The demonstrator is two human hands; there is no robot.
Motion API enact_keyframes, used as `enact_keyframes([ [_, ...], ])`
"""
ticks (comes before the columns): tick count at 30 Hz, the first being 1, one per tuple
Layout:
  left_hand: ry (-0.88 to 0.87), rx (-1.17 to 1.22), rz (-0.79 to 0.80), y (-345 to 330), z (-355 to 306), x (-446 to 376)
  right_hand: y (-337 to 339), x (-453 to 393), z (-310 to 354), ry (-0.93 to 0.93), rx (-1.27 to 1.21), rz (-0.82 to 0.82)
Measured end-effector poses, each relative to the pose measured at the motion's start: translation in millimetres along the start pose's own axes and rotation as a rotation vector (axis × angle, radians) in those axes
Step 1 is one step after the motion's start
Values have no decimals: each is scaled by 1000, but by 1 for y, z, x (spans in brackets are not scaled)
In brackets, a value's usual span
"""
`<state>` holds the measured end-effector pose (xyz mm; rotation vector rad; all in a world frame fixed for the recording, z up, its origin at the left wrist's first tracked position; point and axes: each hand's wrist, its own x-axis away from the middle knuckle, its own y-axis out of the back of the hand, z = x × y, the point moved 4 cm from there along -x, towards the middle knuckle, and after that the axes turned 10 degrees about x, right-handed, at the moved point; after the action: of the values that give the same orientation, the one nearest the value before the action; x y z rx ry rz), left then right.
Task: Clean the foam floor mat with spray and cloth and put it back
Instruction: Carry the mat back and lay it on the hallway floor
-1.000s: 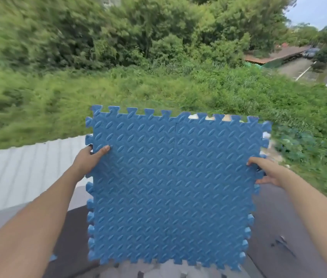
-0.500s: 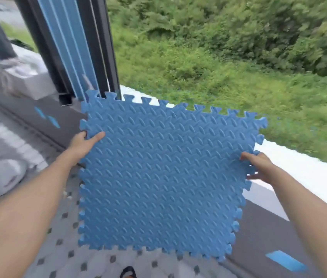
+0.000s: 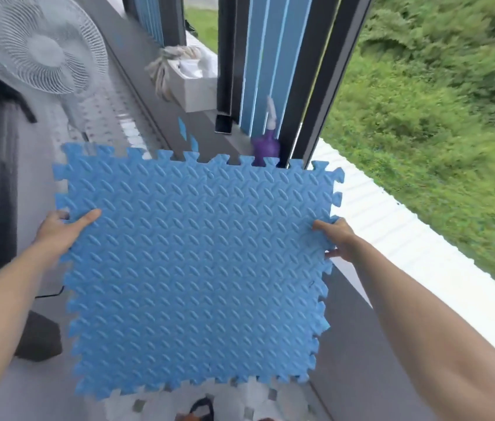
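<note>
mat gripped at both side edges, left hand, right hand | you: keep it level, lower flat | spray bottle beyond right hand

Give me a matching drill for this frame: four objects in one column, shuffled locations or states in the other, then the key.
Things
1. foam mat
2. spray bottle
3. fan
4. white box

Places or states
A. top left, white grille
B. held at both side edges by the left hand and right hand
C. on the ledge, rope draped over its edge
D. purple, just beyond the mat's far edge

Pairs: 1-B, 2-D, 3-A, 4-C
</note>
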<state>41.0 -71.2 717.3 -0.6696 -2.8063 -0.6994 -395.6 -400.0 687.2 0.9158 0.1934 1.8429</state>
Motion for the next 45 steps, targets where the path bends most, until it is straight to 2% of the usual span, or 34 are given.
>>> enact_keyframes([
  [5,160,-14,-128,39,42,-23,-73,-27,36,20,69,-10],
  [11,358,19,-227,47,117,-34,-144,-92,44,72,214,87],
  [16,488,15,-322,31,214,-60,-227,-162,21,89,297,209],
  [19,550,-13,-301,7,292,-91,-286,-214,-20,84,340,238],
  [27,483,-51,-190,-85,491,-177,-438,-348,-185,25,494,271],
  [31,497,-56,-99,-115,572,-215,-486,-391,-237,12,515,250],
  [34,469,-32,-159,-134,609,-231,-513,-409,-261,52,529,228],
  [37,394,-73,-316,-152,633,-246,-537,-425,-277,186,491,196],
  [39,360,-116,-362,-159,653,-257,-550,-431,-287,330,500,158],
  [41,355,-219,-344,-165,669,-261,-561,-435,-298,459,604,135],
  [45,265,-401,-262,-173,695,-271,-579,-446,-318,585,815,174],
])
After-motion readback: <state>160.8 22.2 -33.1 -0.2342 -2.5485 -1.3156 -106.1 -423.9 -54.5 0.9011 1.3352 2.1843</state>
